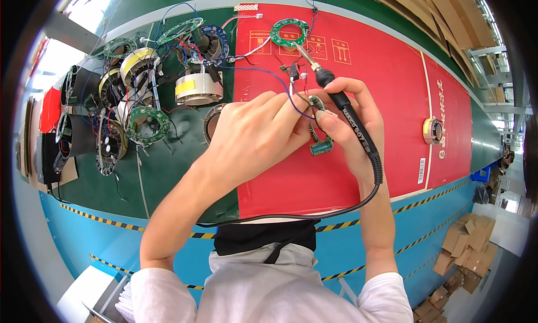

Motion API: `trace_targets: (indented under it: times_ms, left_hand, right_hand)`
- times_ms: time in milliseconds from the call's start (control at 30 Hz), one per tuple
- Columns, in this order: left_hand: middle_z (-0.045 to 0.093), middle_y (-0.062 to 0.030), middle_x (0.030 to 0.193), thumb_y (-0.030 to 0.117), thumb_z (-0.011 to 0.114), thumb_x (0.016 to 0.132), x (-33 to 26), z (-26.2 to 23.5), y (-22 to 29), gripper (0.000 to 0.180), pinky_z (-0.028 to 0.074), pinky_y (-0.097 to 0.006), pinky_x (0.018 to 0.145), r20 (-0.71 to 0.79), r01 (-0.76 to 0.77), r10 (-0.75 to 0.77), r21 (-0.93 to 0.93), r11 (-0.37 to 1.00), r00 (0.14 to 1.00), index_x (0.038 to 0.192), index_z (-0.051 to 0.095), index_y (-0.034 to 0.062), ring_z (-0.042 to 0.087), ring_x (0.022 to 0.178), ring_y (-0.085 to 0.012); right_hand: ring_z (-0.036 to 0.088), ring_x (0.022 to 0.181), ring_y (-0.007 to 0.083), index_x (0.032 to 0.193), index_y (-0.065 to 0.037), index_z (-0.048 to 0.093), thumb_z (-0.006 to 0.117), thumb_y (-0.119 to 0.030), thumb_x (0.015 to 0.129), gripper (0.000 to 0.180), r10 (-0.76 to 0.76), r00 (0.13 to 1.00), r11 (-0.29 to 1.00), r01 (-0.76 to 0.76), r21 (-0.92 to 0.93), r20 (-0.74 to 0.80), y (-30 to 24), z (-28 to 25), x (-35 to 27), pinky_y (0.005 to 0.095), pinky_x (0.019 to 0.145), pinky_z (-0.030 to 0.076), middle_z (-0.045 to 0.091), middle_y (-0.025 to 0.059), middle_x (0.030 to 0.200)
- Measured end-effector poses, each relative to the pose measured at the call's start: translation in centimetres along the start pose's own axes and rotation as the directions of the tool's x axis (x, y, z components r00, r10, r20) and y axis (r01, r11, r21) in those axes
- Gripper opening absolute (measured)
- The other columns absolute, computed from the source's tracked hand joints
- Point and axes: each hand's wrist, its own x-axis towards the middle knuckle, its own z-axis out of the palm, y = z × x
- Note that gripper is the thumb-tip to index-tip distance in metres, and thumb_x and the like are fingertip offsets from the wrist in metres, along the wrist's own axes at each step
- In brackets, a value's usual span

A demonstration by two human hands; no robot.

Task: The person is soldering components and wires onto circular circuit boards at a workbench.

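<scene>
My right hand (358, 113) is closed round a black soldering iron (352, 120), whose metal tip points away from me. In the picture the tip overlaps the lower edge of a green ring-shaped circuit board (278, 39); whether they touch I cannot tell. My left hand (255, 124) is closed, its fingertips hidden behind the hand, by a small circuit board (315, 103) and several thin wires. A green cylindrical component (321, 148) hangs below that small board, between both hands. A blue wire (263, 71) runs from the left toward my fingers.
Motors with white rims (200, 89), ring boards (148, 125) and tangled wires crowd the green mat (190, 155) on the left. A red sheet (386, 99) covers the right, with a small round motor (432, 131) on it. The iron's cable (291, 216) crosses the front edge.
</scene>
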Motion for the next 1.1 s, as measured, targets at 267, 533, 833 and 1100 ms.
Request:
trace_targets:
  times_ms: [267, 533, 833, 1100]
  left_hand:
    - [0.062, -0.0068, 0.070, -0.004, 0.073, 0.070, 0.1, -0.2, -0.2, 0.031, 0.046, -0.033, 0.046, 0.026, -0.017, 0.018, -0.038, 0.999, 1.000, 0.100, 0.062, 0.0014, 0.061, 0.057, -0.0216]
    - [0.060, -0.0076, 0.067, -0.003, 0.072, 0.071, 0.0, -0.3, -0.3, 0.033, 0.046, -0.033, 0.046, 0.051, -0.008, 0.011, -0.060, 0.998, 0.999, 0.102, 0.062, 0.0009, 0.060, 0.054, -0.0221]
    - [0.061, -0.0048, 0.059, 0.002, 0.075, 0.074, -0.6, 0.2, -0.1, 0.040, 0.046, -0.031, 0.042, 0.029, -0.036, 0.036, -0.015, 0.999, 0.999, 0.112, 0.063, -0.0002, 0.062, 0.050, -0.0192]
    - [0.059, -0.0035, 0.057, 0.007, 0.077, 0.076, -0.3, 0.2, 0.3, 0.035, 0.045, -0.030, 0.040, -0.010, 0.019, -0.019, 0.089, 0.996, 1.000, 0.108, 0.065, 0.0016, 0.061, 0.047, -0.0156]
  right_hand:
    - [0.066, 0.105, 0.0197, 0.116, -0.002, 0.053, 0.071, -0.005, 0.086, 0.035, 0.037, 0.999, 0.999, -0.038, 0.020, 0.028, -0.2, 0.0, -0.1, 0.0311, 0.088, 0.057, 0.067, 0.0152, 0.108]
    - [0.065, 0.107, 0.0207, 0.117, -0.002, 0.053, 0.071, -0.005, 0.086, 0.036, 0.064, 0.998, 0.997, -0.065, 0.038, 0.029, -0.1, -0.3, 0.0, 0.0331, 0.091, 0.056, 0.067, 0.0154, 0.109]
    - [0.064, 0.111, 0.0237, 0.117, -0.001, 0.050, 0.070, 0.005, 0.084, 0.039, -0.054, 0.999, 0.996, 0.054, 0.068, -0.002, 0.6, 0.1, -0.3, 0.0351, 0.093, 0.058, 0.063, 0.0174, 0.115]
    - [0.065, 0.108, 0.0229, 0.116, -0.001, 0.050, 0.070, 0.005, 0.083, 0.039, -0.083, 0.997, 0.996, 0.083, 0.038, -0.004, 0.2, 0.1, -0.2, 0.0327, 0.088, 0.060, 0.063, 0.0167, 0.114]
